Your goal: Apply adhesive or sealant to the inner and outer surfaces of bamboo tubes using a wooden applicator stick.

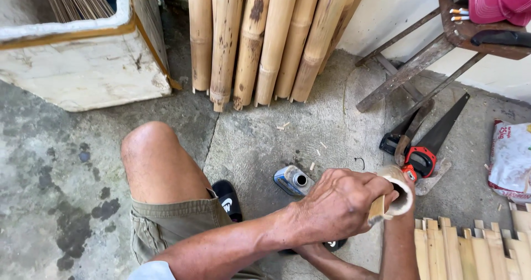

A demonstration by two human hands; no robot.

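While the left hand (337, 205) sits lower centre-right of the frame, its fingers (381, 188) are clenched around a short hollow bamboo section (399, 194) and a thin bamboo strip (378, 209) pressed against it. Right hand is mostly hidden behind the left and the bamboo, only its forearm (399, 247) shows at the lower right, so cannot tell how its fingers are set. Small open metal can (293, 180) stands on the concrete floor (260, 141) just left of the hand. Bare knee (152, 153) at centre-left, black sandal (228, 200) beside it. Red-handled handsaw (437, 139) and dark blade tools lie right of centre. Bamboo poles (265, 36) lean at the wall, top centre. White foam box (83, 64) upper left. Wooden stool (442, 42) upper right, red cap (498, 0) on it. Flat bamboo slats (470, 249) lower right. White bag (511, 161) at right edge
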